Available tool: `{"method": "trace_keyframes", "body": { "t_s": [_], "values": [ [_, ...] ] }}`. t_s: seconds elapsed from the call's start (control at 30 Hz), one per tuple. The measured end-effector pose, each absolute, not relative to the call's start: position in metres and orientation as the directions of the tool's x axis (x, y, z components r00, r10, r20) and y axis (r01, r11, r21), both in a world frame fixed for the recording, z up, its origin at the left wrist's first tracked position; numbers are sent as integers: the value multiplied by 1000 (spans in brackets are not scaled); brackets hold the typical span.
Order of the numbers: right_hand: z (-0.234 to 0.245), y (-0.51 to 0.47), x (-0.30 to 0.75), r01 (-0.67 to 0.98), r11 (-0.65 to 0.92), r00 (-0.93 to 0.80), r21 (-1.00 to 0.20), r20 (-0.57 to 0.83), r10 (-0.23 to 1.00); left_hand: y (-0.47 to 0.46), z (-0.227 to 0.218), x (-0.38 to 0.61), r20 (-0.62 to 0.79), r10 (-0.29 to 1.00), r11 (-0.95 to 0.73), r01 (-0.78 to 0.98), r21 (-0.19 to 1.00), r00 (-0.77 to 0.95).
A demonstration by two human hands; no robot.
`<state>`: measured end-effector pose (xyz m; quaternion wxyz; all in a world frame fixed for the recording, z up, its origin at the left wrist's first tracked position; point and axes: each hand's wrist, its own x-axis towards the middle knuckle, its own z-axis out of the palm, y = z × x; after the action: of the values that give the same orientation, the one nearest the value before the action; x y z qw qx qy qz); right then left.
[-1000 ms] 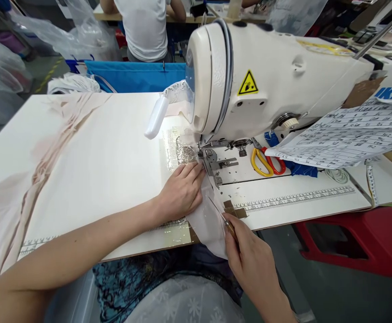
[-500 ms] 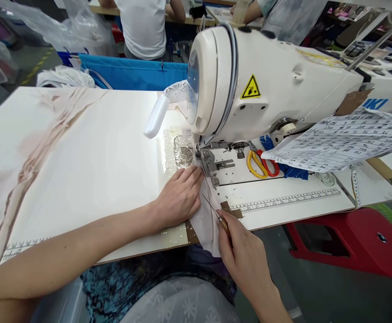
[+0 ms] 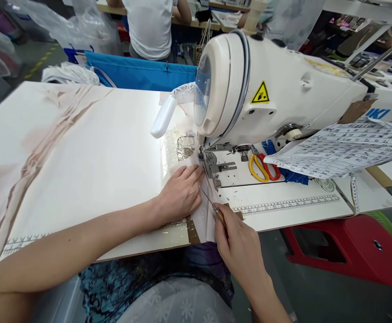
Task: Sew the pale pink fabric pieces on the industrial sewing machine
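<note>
My left hand (image 3: pixel 179 194) lies flat, fingers together, on a strip of thin white fabric (image 3: pixel 202 220) just in front of the presser foot (image 3: pixel 209 161) of a white sewing machine (image 3: pixel 276 89). My right hand (image 3: pixel 239 249) is closed on a thin awl (image 3: pixel 211 204) with a wooden handle. Its metal tip points toward the foot and rests on the fabric near my left fingertips. The fabric hangs over the table's front edge between both hands.
Pale pink cloth (image 3: pixel 30 161) is draped over the left of the white table (image 3: pixel 108 161). Yellow and red scissors (image 3: pixel 263 168), a printed sheet (image 3: pixel 347 148) and a ruler strip (image 3: pixel 283 204) lie right of the needle. A red stool (image 3: pixel 344 246) stands below. A person in white (image 3: pixel 148 27) sits beyond.
My right hand with the awl has moved up and left, closer to the presser foot. Less white fabric hangs over the table edge. My left hand stays pressed in place.
</note>
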<state>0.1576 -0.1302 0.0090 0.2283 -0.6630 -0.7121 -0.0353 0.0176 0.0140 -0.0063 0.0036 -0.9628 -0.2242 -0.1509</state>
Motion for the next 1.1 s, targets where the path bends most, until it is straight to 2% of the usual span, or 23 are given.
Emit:
{"method": "trace_keyframes", "body": {
  "t_s": [0.1, 0.23, 0.5, 0.8, 0.97, 1.1],
  "values": [
    [10, -124, 157, 959, 118, -15, -257, 369, 929, 18, -5, 19, 300, 453, -886, 461, 49, 839],
    [10, -117, 155, 962, 96, 4, -256, 363, 932, 23, 1, 21, 233, 517, -849, 529, 12, 824],
    [10, -117, 149, 945, 72, 47, -319, 351, 935, 39, 4, 15, 221, 507, -843, 532, -74, 833],
    [11, -122, 148, 939, 72, 51, -335, 346, 937, 19, -2, 18, 318, 408, -905, 425, 17, 856],
    [10, -128, 151, 928, 93, 35, -361, 332, 943, 13, -3, 20, 313, 412, -900, 437, -11, 856],
    [9, -137, 158, 913, 68, 73, -403, 325, 943, 12, 0, 19, 249, 408, -902, 430, -41, 878]
  ]
}}
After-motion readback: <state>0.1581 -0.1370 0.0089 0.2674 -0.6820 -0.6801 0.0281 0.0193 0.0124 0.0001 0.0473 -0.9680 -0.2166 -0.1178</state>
